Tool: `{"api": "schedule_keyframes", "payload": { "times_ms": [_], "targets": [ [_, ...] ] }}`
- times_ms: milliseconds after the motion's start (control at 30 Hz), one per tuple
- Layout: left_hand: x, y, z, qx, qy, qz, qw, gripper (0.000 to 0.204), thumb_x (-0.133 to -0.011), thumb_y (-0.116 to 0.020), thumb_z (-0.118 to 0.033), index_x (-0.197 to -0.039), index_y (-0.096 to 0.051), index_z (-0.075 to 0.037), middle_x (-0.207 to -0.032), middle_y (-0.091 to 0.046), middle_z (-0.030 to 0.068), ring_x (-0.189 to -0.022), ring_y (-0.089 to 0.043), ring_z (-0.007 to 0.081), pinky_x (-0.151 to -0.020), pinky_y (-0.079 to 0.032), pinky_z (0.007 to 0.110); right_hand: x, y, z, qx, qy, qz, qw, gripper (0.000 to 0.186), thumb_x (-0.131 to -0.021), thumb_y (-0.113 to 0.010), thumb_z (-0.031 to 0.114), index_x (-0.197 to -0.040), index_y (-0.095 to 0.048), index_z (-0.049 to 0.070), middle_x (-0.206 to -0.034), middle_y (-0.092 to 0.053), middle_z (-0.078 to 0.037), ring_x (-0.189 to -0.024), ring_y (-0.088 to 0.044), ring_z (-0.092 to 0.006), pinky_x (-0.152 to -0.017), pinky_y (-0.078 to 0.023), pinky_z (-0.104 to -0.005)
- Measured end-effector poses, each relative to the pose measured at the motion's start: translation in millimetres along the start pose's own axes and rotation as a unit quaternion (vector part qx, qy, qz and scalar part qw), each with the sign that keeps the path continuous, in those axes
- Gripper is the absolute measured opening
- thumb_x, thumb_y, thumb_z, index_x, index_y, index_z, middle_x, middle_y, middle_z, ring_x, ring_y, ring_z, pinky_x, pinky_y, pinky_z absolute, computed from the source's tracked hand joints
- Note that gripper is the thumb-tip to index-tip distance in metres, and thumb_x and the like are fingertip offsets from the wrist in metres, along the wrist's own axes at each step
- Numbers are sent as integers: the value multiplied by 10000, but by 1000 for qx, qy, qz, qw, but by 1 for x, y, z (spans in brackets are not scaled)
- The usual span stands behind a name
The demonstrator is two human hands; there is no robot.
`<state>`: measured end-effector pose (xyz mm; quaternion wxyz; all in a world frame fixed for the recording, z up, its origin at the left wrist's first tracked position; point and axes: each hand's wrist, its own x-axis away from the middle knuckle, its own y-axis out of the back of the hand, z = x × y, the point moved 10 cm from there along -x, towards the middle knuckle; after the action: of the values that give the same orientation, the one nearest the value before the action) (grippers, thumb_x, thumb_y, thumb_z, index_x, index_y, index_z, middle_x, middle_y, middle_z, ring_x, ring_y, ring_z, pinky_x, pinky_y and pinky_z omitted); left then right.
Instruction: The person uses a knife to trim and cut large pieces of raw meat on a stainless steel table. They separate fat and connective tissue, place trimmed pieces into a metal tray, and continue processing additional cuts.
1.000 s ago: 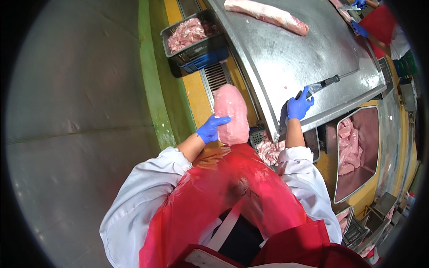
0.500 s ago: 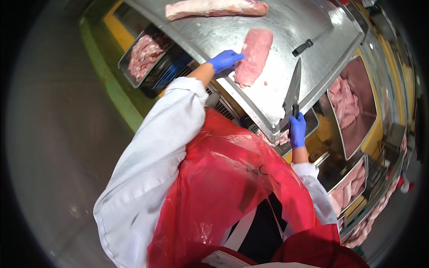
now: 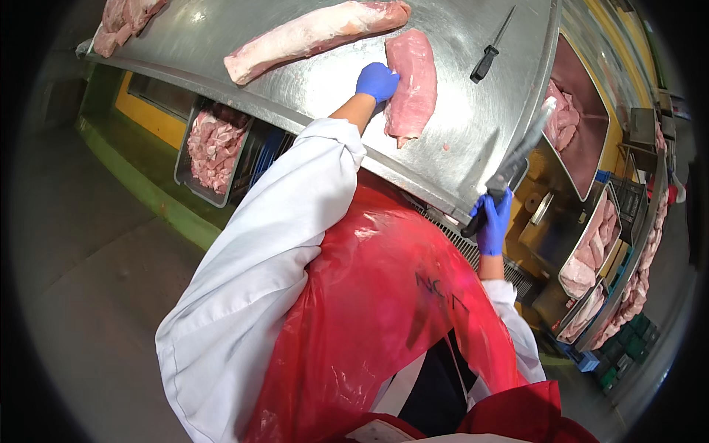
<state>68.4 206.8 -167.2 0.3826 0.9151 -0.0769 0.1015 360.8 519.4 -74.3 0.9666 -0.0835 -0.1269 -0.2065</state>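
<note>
My left hand (image 3: 375,83), in a blue glove, has its curled fingers closed on the left edge of a pink piece of meat (image 3: 410,88) lying on the steel table (image 3: 310,103). Behind it, a long, fat-covered piece of meat (image 3: 317,38) lies diagonally. My right hand (image 3: 493,220), also gloved in blue, grips a large knife (image 3: 504,173) at the table's right corner, blade pointing up and to the right. A thin black-handled tool (image 3: 484,63) rests on the steel farther back, to the right of the pink piece.
More meat (image 3: 118,26) sits at the table's far left. A crate of trimmings (image 3: 213,148) stands below the left edge. Steel tubs of meat (image 3: 563,118) (image 3: 591,247) and a long rail of meat pieces (image 3: 635,295) are on the right. My red apron (image 3: 354,303) hangs below the table edge.
The pink piece, held off the table a second ago, now lies on it. My right hand has lifted the large knife from the table and holds it near the corner. The view has shifted.
</note>
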Motion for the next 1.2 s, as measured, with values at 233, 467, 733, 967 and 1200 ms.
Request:
{"api": "schedule_keyframes", "payload": {
  "times_ms": [233, 467, 733, 967, 1200],
  "targets": [
    [-2, -8, 26, 120, -11, 15, 993, 183, -838, -638, -174, -844, -745, -25, -882, -725, 196, -834, -705, 306, -791, -546, 384, -69, -129, -37, 249, -8, 79, 965, 212, -1021, -556, 188, -1160, -525, 32, -745, -608, -70, -585, -595, -127, -488, -500, -271],
    [2, 1, 34, 184, 6, -9, 983, 183, -826, -615, -141, -841, -743, -11, -917, -721, 227, -867, -705, 351, -809, -545, 395, -76, -227, -22, 588, 139, 184, 776, 729, -912, -537, 124, -1573, -249, 238, -773, -662, -275, -642, -655, -423, -630, -516, -511],
    [0, -5, 23, 130, -25, 17, 991, 248, -876, -624, -198, -927, -722, 24, -980, -695, 273, -932, -687, 398, -836, -536, 425, -89, -273, -19, 667, 12, 207, 716, 797, -883, -499, 100, -1599, -162, 193, -939, -685, -304, -834, -693, -443, -769, -539, -522],
    [-1, -6, 44, 269, -28, -13, 963, 155, -918, -622, -143, -919, -677, 2, -840, -689, 148, -781, -670, 224, -736, -538, 348, -42, -251, -41, 687, 34, 223, 691, 797, -898, -511, 132, -1595, -124, 153, -964, -695, -283, -841, -694, -434, -764, -542, -523],
    [24, 25, 22, 307, -125, -35, 943, 140, -945, -628, -147, -932, -658, -11, -790, -678, 92, -691, -628, 140, -661, -519, 300, -30, -254, -47, 692, -4, 217, 689, 795, -907, -502, 105, -1597, -110, 142, -958, -697, -273, -862, -691, -437, -771, -540, -520]
  ]
}}
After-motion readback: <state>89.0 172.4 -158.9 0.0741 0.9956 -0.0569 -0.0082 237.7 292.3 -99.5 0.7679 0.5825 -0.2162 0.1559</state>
